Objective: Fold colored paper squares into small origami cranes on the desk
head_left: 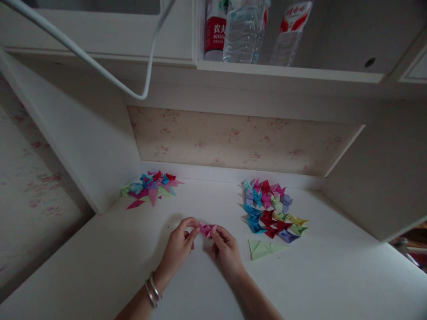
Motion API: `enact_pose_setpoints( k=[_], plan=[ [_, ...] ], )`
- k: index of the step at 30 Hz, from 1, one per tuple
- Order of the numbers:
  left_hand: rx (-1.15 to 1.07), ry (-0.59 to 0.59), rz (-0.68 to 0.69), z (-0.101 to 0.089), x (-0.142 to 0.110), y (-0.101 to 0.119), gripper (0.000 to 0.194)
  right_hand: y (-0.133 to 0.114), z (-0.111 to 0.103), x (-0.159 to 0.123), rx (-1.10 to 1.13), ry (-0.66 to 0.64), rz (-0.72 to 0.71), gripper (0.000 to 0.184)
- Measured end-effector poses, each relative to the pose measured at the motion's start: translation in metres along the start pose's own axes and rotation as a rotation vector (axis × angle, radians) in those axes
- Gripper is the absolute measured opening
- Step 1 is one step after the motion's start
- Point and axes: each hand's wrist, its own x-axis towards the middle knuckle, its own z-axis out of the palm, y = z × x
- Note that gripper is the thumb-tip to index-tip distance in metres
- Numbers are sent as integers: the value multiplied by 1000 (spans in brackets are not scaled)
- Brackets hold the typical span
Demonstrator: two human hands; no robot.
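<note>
A small pink folded-paper piece [207, 230] is held over the white desk between both hands. My left hand [180, 242] pinches its left end with thumb and forefinger; two silver bangles circle that wrist. On the other end, my right hand [227, 251] grips the paper with its thumb in front and fingers curled behind. To the right lies a flat, pale green folded paper [265, 249]. Beyond it, colourful origami pieces [267, 218] in blue, red, yellow, green and purple sit in rows. The exact shape of the pink piece is too small to tell.
A loose heap of coloured folded papers [151, 189] lies at the desk's back left. Side panels bound the white desk [110, 275]. Overhead, a shelf [283, 73] holds plastic water bottles [242, 35], and a white bent tube [100, 69] hangs at upper left.
</note>
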Motion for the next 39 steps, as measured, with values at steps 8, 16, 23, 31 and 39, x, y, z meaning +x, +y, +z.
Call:
enact_pose_setpoints(
  k=[8, 16, 23, 31, 39],
  plan=[
    [-56, -150, -107, -1, 1, -3, 43, 0, -5, 0, 83, -52, 15, 35],
    [-110, -184, -140, -4, -1, -1, 43, 0, -5, 1, 76, -84, 8, 35],
    [-162, -105, -206, -6, 3, -5, 48, 10, -6, 6, 24, -11, 19, 38],
    [-217, -71, -207, -6, 3, -5, 45, 8, -6, 5, -6, -21, 7, 35],
    [-265, -92, -221, -4, 2, -5, 40, 6, -6, 6, 23, -11, 19, 33]
  ],
)
